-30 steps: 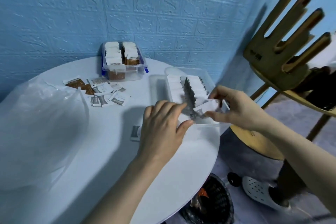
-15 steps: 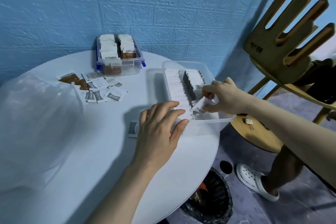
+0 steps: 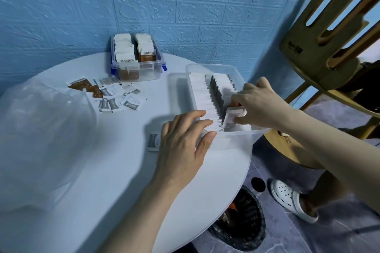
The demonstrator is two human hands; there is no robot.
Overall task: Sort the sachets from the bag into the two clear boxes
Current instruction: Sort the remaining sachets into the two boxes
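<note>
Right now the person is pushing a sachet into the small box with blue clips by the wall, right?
Not that box. The head view shows the right hand pushing the sachet into the big clear box at the table's edge.

So much blue here: the wall (image 3: pixel 185 6) is blue with an embossed brick pattern. White round table (image 3: pixel 115 170), see-through near box (image 3: pixel 236 137), and a clear far box (image 3: pixel 156 72) with blue latches. Loose sachets (image 3: pixel 115 96) are white with grey print, a couple brown. White clog (image 3: pixel 292 201), black woven bin (image 3: pixel 242 224).
</note>
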